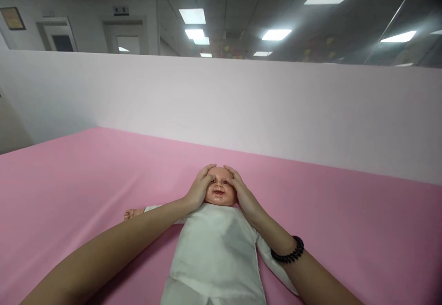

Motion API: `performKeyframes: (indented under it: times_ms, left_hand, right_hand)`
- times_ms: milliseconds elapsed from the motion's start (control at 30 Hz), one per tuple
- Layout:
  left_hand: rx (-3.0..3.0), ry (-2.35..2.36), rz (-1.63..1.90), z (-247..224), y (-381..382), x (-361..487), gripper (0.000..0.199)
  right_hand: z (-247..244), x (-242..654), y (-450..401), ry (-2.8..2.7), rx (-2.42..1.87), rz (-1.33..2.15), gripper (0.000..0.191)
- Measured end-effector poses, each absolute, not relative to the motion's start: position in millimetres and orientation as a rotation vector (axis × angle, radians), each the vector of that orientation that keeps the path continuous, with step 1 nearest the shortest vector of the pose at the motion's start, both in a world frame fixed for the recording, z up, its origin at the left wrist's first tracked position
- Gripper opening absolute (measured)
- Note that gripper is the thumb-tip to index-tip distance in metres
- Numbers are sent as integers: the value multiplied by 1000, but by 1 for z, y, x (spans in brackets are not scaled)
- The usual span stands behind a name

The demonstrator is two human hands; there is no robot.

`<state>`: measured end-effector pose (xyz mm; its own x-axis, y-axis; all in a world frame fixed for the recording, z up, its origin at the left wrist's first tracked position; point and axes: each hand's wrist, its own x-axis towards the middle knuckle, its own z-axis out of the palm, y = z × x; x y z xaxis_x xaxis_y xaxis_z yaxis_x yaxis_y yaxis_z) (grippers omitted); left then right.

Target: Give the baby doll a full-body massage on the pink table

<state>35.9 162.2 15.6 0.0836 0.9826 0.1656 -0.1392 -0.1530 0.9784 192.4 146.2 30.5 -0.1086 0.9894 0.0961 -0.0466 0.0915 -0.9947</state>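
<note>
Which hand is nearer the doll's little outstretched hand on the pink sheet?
Left. The left hand cups the doll's head on the side where the doll's hand lies; the right hand cups the far side.
</note>
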Motion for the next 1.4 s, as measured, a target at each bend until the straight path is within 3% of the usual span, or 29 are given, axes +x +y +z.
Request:
performKeyframes:
  times_ms: [433,667,1033,1400]
  left_hand:
    - [1309,934,1287,8,167,32,58]
    - [1276,920,1297,-2,177,34,58]
    - [1306,934,1242,13,161,31,63]
    - [1306,801,1405,-1,183,41,55]
  right_hand:
    - [35,192,141,-1339,-1085,1224,76]
    - [31,195,148,-1288,-1031,1240,66]
    - [27,196,146,-1313,-1026,1203,72]
    - [7,180,165,-1253,-1028,966,62]
